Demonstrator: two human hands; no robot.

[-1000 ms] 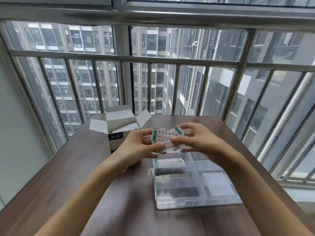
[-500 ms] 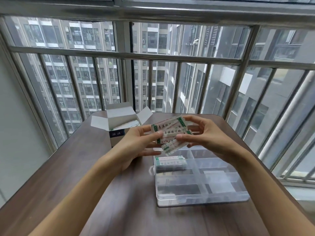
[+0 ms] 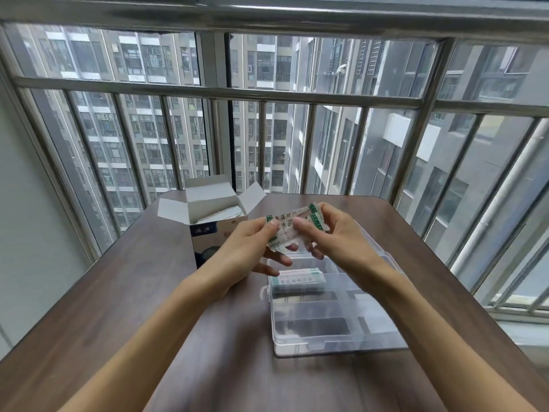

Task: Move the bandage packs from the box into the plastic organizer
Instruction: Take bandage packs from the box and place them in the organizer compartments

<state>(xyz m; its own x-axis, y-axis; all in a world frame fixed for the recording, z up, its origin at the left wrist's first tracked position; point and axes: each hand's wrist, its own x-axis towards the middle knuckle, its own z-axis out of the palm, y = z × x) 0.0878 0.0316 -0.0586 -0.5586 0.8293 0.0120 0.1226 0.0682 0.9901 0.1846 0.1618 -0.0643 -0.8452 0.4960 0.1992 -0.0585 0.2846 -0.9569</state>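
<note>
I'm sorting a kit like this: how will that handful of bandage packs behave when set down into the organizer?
Probably floppy: the bandage packs look like thin paper strips, fanned unevenly between the left hand and right hand. Likely light and prone to sliding apart, so they may splay unless squared up like the stack already in the organizer.

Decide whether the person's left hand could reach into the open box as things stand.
Probably not yet: the left hand pinches the bandage packs together with the right hand. The box stands open just beside it, nothing between.
</note>
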